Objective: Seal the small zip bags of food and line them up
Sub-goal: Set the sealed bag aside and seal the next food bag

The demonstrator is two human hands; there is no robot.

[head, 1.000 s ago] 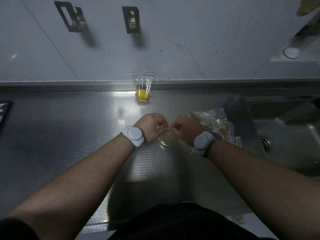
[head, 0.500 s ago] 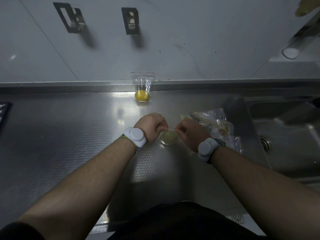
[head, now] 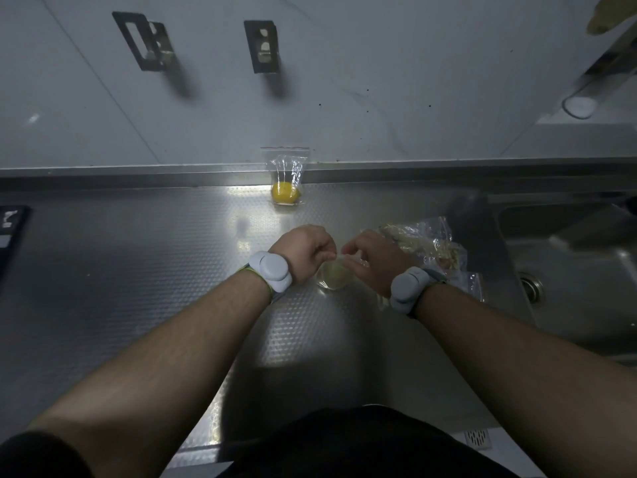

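At counter (head: pixel 138 288) centre: left hand (head: pixel 303 251) and right hand (head: pixel 374 258), each grip pinched on small bag (head: pixel 333 276) top. Lemon bag (head: pixel 285 181) at 12 o'clock, leaning on wall.

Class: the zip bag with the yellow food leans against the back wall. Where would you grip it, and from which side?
Pinch the flat empty top of the yellow-food bag, just under its zip strip, reaching in from the front. The bag stands nearly upright against the wall, so its back is blocked, and the yellow lump sits at the bottom, leaving the upper film thin and easy to pinch.
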